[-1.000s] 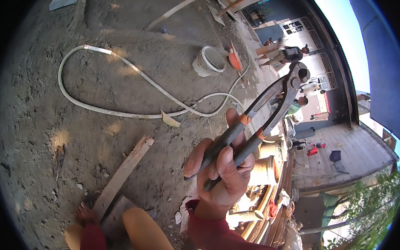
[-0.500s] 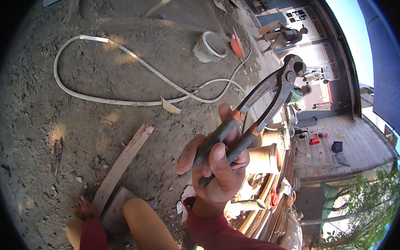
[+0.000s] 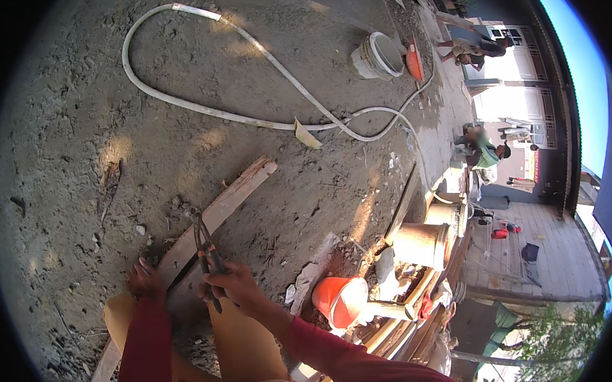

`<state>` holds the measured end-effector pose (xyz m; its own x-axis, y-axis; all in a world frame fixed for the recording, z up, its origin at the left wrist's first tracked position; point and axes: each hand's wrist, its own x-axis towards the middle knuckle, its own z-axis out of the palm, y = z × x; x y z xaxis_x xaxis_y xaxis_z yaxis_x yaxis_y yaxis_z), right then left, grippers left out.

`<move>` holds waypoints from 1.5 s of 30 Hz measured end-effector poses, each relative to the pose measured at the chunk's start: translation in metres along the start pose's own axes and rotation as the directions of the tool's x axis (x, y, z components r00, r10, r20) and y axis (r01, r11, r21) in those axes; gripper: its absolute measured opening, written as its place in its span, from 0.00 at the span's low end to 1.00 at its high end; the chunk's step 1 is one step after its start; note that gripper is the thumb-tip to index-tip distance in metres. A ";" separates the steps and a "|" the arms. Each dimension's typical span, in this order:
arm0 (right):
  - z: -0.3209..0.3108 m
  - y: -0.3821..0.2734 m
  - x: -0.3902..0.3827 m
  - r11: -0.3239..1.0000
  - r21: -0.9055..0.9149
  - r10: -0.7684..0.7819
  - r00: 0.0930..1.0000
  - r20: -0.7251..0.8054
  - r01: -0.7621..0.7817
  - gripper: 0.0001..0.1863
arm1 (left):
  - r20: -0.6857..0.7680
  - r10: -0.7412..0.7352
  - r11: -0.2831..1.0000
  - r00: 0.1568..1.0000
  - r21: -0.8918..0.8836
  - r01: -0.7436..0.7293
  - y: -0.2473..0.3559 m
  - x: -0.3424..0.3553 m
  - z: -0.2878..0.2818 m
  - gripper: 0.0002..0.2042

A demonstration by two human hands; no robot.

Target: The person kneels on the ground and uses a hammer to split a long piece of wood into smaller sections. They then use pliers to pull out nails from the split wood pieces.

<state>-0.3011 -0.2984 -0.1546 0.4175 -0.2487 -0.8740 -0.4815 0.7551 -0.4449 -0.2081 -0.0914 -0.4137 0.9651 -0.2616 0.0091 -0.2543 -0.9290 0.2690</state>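
My right hand [image 3: 233, 283] is closed around the dark handles of a pair of pincers [image 3: 204, 244] with orange bands. The metal jaws reach the left edge of a long wooden plank [image 3: 223, 201]; whether they grip anything there is too small to tell. My left hand [image 3: 146, 279] is closed on the same plank's left side, lower down, its fingers partly hidden. The plank slants from between my knees up over the grey ground, its far end broken unevenly.
A pale hose [image 3: 214, 110] loops across the dirt ahead. A dirty white bucket [image 3: 379, 56] stands beyond it, near an orange-red hard-shell object [image 3: 414, 60]. To the right are a red bucket [image 3: 340, 300], a tan bucket [image 3: 420, 245] and stacked lumber. People [image 3: 485, 154] are farther off.
My right hand has brought the pincers down from in front of my view to the plank's left edge. The view has shifted, and the red bucket now shows. My left hand stays at the plank.
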 end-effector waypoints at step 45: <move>0.032 0.027 0.017 0.637 -0.695 0.380 0.920 -0.094 -0.334 0.10 | 0.189 -0.103 0.983 0.976 -0.131 0.129 0.018 0.007 -0.044 0.15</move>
<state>-0.2822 -0.2630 -0.1748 0.1285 0.0012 -0.9917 -0.9815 0.1429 -0.1271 -0.2036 -0.0982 -0.3664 0.9570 -0.2092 -0.2012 -0.1171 -0.9125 0.3918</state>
